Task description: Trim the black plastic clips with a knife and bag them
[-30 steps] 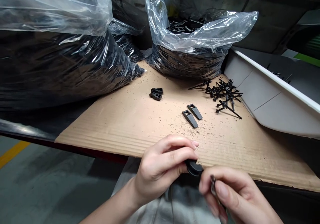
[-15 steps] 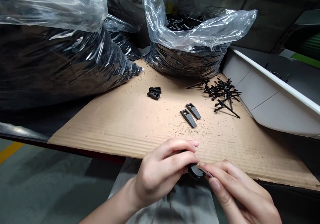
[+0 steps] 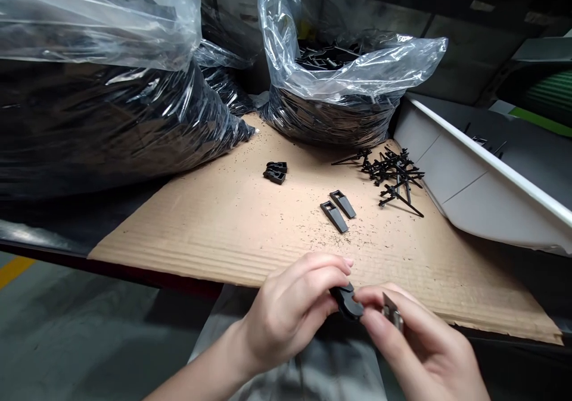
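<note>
My left hand (image 3: 292,302) is closed around a dark plastic part (image 3: 349,304) with a rounded, notched end, held just off the front edge of the cardboard. Between the fingers of my right hand (image 3: 424,341) is a small metal blade (image 3: 392,314), its pointed tip upward. The thumb and forefinger of that hand are at the rounded end of the part. Beyond my hands lie two flat, tapered black pieces (image 3: 334,217) with square openings. Two smaller black clip-like pieces (image 3: 274,177) rest farther back, touching each other.
A heap of thin black sprues (image 3: 395,171) lies on the cardboard sheet (image 3: 201,210) among fine shavings. A clear bag of black parts (image 3: 330,115) stands behind, and a larger bag (image 3: 111,127) fills the left. The grey-white bin (image 3: 465,180) borders the right.
The blade has swung from the part's edge to an upright position in my right hand. My right finger and thumb now meet the part's rounded end. The view has shifted slightly.
</note>
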Motion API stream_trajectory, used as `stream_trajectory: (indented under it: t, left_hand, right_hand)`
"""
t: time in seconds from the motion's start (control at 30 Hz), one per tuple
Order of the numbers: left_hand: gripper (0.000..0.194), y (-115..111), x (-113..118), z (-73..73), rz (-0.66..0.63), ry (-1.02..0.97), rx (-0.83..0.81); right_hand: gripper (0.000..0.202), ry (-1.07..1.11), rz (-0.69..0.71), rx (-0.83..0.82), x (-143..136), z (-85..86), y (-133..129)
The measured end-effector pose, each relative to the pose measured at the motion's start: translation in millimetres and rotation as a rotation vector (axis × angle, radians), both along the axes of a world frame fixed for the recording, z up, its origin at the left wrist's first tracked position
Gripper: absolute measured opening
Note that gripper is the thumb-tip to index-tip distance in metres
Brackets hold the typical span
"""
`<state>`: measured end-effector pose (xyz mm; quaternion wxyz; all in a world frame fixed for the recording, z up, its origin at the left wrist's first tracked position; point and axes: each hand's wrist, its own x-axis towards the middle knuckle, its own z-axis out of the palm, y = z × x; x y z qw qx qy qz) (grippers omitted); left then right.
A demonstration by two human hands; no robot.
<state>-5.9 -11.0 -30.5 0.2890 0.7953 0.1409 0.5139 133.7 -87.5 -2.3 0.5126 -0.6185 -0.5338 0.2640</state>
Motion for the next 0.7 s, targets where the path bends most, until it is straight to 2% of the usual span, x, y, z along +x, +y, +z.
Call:
stream_trajectory:
  t: [0.17,0.27,0.33,0.43,0.57,0.7]
  left_hand:
    - [0.035,-1.4,1.2,-6.2,0.126,0.115,0.215]
    - [0.031,-2.4,1.8,-7.6,0.172,0.169,0.223]
    - [0.028,-2.3,2.8,-6.8,0.186,0.174,0.215]
    - [0.027,-1.2,4.4,-4.9,0.186,0.148,0.234]
    - [0.027,-0.6,4.2,-5.3,0.181,0.142,0.224]
    - [0.026,-1.1,3.0,-5.7,0.175,0.143,0.206]
  right_hand:
    - [0.016,-0.248,0.114,0.005,-0.4,-3.1,8.2]
    - [0.010,-0.396,0.008,0.169,-1.2,-7.2,5.7]
    - [0.008,-0.343,-0.119,0.250,-0.4,-6.9,2.0]
    - [0.014,-0.186,-0.245,0.156,6.3,-3.4,-2.3]
    - [0.026,-0.062,-0.146,0.001,12.2,-2.8,-1.4]
    - [0.006,-0.015,-0.101,0.057,3.0,-11.5,2.3]
